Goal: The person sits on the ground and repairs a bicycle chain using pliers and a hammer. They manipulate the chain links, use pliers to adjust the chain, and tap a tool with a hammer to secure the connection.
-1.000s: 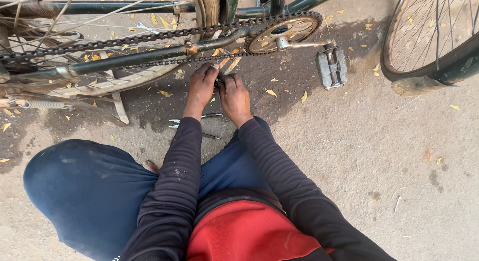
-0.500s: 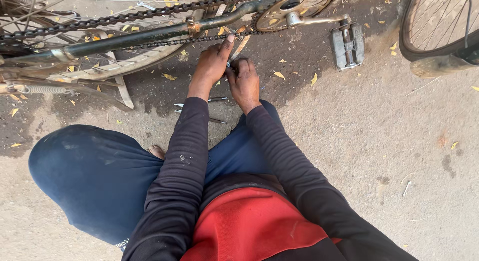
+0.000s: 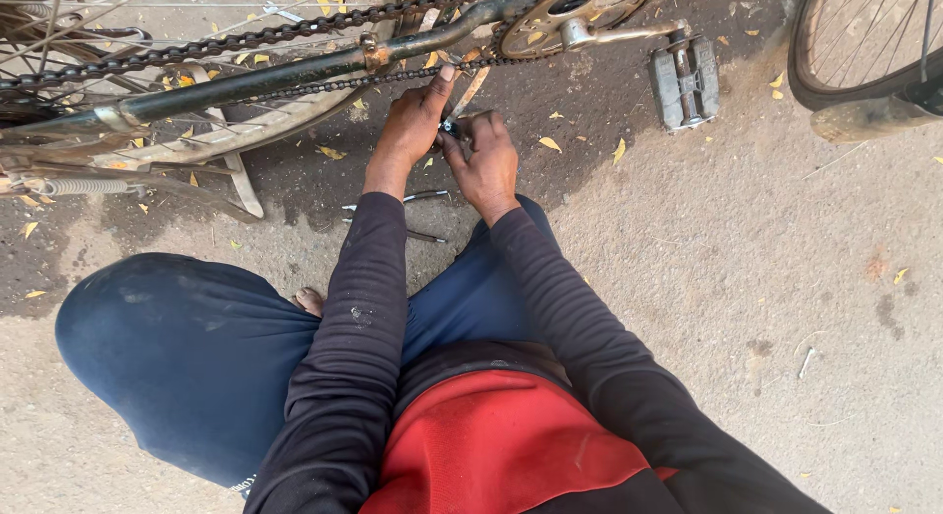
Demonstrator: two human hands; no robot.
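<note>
I squat beside a bicycle lying on the ground. My left hand (image 3: pixel 411 126) reaches up under the lower run of the chain (image 3: pixel 295 87), one finger pointing toward it, and pinches a small dark part (image 3: pixel 448 129) between both hands. My right hand (image 3: pixel 483 161) is closed around the same small part just below the chain stay (image 3: pixel 255 82). The rusty chainring (image 3: pixel 570 13) and crank with a grey pedal (image 3: pixel 685 82) lie to the upper right of my hands.
A thin metal tool (image 3: pixel 413 200) lies on the dark stained ground under my wrists. The rear wheel with spokes (image 3: pixel 59 43) and kickstand (image 3: pixel 241 185) is on the left. Another wheel (image 3: pixel 864 53) stands at the upper right. My bare toe (image 3: pixel 309 300) shows by my knee.
The view has shifted so the bicycle sits higher in the picture. My hands have stayed together under the chain, the left forefinger now stretched up toward it.
</note>
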